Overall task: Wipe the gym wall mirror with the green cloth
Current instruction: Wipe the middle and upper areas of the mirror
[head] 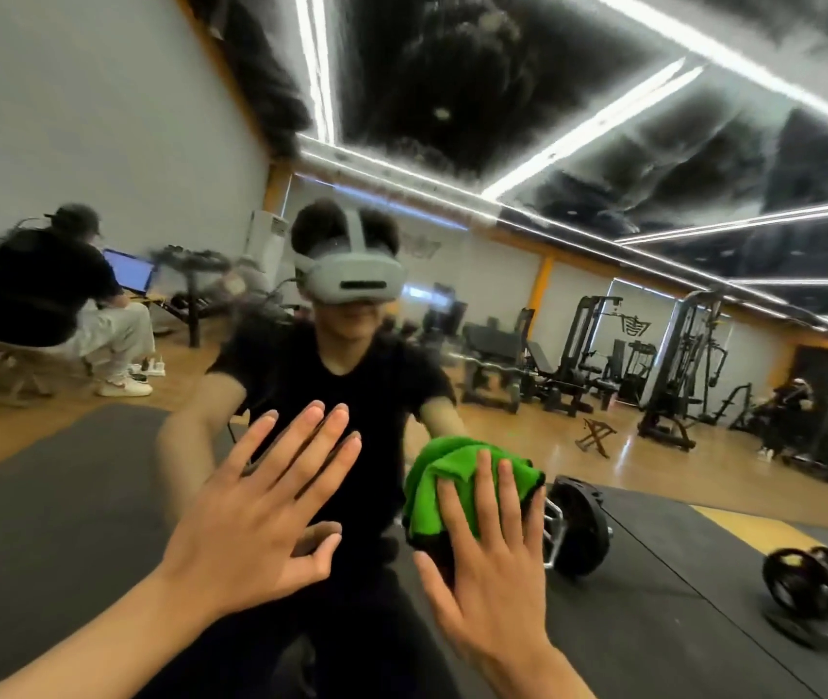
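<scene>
My right hand (490,572) presses the bunched green cloth (445,489) against the mirror (654,496) with 4 straight fingers, the cloth bulging far-left of them, while my left hand (260,502) lies splayed beside it, holding nothing

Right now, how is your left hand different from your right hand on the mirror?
The left hand touches the mirror bare; the right hand presses the green cloth against it. The left hand's fingers spread wide; the right hand's fingers lie closer together. Both hands are flat and open, fingers pointing up.
</scene>
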The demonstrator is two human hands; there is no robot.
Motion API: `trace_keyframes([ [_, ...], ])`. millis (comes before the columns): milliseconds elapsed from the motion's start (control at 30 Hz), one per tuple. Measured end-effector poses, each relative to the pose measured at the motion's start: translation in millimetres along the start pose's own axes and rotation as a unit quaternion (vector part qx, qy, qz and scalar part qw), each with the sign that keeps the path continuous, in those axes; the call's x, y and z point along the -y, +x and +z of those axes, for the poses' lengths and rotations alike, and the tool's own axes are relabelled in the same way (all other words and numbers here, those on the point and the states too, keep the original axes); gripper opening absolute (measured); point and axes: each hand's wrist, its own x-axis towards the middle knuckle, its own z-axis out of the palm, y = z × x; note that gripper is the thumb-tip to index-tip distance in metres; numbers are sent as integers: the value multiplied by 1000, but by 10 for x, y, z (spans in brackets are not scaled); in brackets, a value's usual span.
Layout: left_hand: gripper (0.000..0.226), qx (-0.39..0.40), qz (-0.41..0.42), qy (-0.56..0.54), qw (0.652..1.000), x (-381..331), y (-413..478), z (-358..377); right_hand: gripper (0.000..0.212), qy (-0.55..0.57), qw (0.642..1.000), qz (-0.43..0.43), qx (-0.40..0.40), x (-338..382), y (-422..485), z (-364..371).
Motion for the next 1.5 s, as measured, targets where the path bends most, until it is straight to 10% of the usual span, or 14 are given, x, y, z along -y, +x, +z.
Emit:
trace_keyframes([
  [267, 94, 2, -2, -17, 1000, 4, 10, 4, 74, 12, 993, 41, -111, -403, 2404, -878],
  [433, 93, -3, -3, -24, 1000, -9, 21, -16, 73, 21, 990, 57, -128, -287, 2334, -820],
  [633, 94, -1, -6, -18, 1000, -4, -5, -4, 71, -38, 987, -152, -22, -353, 649, -245],
  [767, 94, -13, -6, -11, 1000, -15, -29, 26, 67, -99, 953, -288, -6, -898, 1058, -437],
  [1067, 93, -7, -10, -30, 999, -33, -7, -19, 77, -8, 988, 84, -128, -1169, 2959, -1243],
  [1333, 95, -18, -9, -35, 999, -18, 34, -30, 72, -124, 946, -297, -30, -1116, 2042, -899],
  [1500, 95, -17, -7, -41, 999, -6, 53, -45, 80, -105, 993, -32, -34, -1598, 2346, -1238],
])
